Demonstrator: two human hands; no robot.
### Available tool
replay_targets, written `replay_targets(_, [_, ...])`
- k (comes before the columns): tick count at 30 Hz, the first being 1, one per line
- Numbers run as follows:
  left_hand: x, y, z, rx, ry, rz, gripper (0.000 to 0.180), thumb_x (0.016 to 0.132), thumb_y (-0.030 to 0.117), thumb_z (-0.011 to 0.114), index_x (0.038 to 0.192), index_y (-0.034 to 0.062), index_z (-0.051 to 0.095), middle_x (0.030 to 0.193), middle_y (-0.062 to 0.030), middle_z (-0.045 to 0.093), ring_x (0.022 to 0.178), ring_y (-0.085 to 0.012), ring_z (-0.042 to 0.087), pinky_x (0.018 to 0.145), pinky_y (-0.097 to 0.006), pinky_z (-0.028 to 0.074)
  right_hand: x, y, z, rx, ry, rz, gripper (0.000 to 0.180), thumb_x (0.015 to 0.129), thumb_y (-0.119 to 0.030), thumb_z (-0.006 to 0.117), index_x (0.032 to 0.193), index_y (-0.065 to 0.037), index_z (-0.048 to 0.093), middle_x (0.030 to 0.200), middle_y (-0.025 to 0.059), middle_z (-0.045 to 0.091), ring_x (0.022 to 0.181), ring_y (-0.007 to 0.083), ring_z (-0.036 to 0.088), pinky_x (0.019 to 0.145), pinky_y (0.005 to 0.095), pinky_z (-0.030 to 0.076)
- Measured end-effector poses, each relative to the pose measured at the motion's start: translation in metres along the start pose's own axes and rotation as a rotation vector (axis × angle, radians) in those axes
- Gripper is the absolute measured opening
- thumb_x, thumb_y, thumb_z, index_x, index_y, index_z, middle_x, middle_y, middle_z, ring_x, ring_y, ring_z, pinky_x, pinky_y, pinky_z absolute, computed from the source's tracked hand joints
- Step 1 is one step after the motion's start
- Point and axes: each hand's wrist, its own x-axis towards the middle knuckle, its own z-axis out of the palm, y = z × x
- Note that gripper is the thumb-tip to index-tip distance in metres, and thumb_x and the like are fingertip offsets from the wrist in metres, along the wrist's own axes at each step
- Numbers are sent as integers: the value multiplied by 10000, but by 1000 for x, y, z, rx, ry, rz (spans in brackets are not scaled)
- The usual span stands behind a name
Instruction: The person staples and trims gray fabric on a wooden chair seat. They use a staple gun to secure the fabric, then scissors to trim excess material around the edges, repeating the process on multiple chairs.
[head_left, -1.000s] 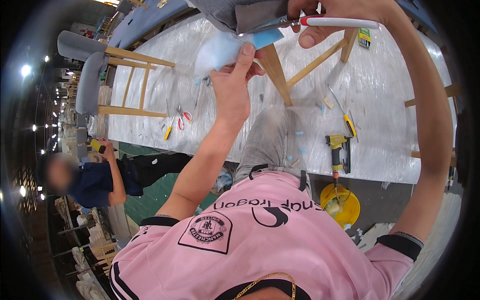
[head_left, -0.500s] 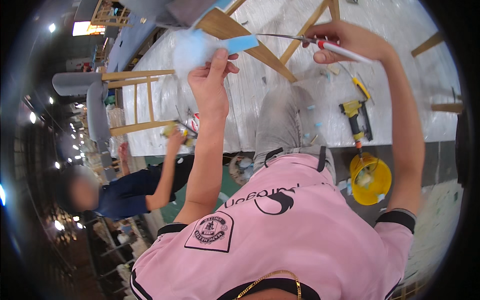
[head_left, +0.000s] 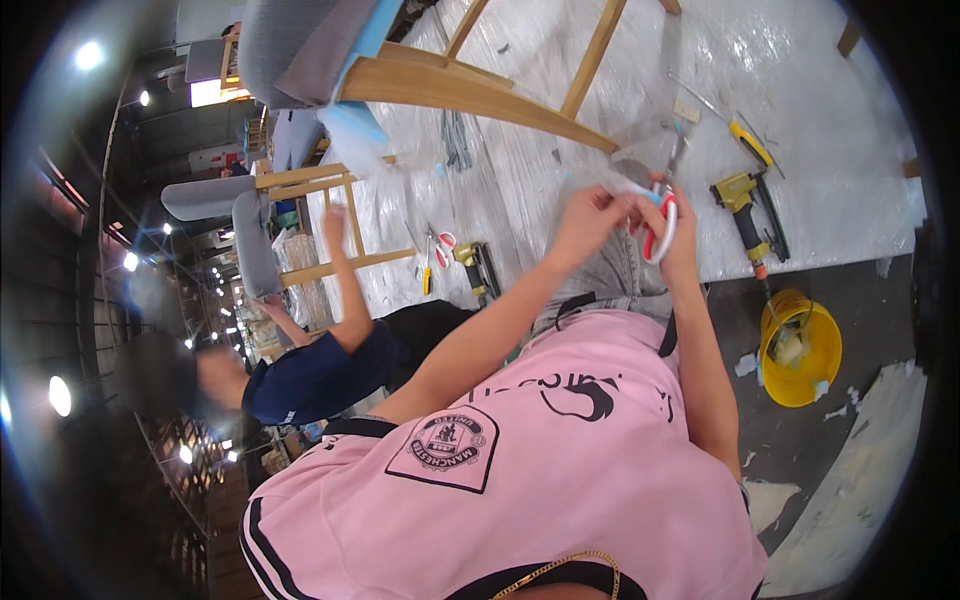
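My two hands meet above the grey-trousered leg. My right hand is closed on scissors with red and white handles; their blades point away from me. Closed in a pinch right beside it, my left hand holds a thin, pale scrap of white wadding and light blue foam, partly hidden by the fingers and blurred. Farther off to the left, an upholstered grey chair lies on its side with its wooden leg toward me. Blue foam and loose white wadding stick out at its corner.
A yellow nail gun and a yellow-handled tool lie on the plastic-covered table at right. Below stands a yellow bucket. At left, a co-worker in dark blue handles another chair; a second nail gun lies nearby.
My left hand has left the chair's corner and come down to the right. My right hand has drawn the scissors in toward me. The co-worker's hand has left the second nail gun.
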Motion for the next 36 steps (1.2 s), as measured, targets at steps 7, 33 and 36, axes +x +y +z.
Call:
replay_targets(7, [4,30,-5,186,-142,158,404,976,204,713,1325,7,660,1149,-64,729,1069,-137,643,962,-298,504,-23,-21,-138,-232,417,-143,434,976,-90,683,1390,-75,553,939,29,625,760,102,621,652,257,534])
replay_targets(33, [-6,160,-24,-763,655,760,459,1041,380,554,1383,76,538,1294,-83,605,1224,-231,568,1067,-373,451,-25,-238,-63,-870,178,-226,452,988,-247,709,1382,-50,609,883,43,662,599,63,526,524,232,421])
replay_targets(36, [-66,196,-42,-1405,232,590,541,1003,391,636,1399,40,526,1342,-105,599,1285,-266,552,1101,-404,438,-37,-285,21,-1026,-60,-269,444,961,-204,736,1362,-46,628,844,1,602,655,54,482,580,222,408])
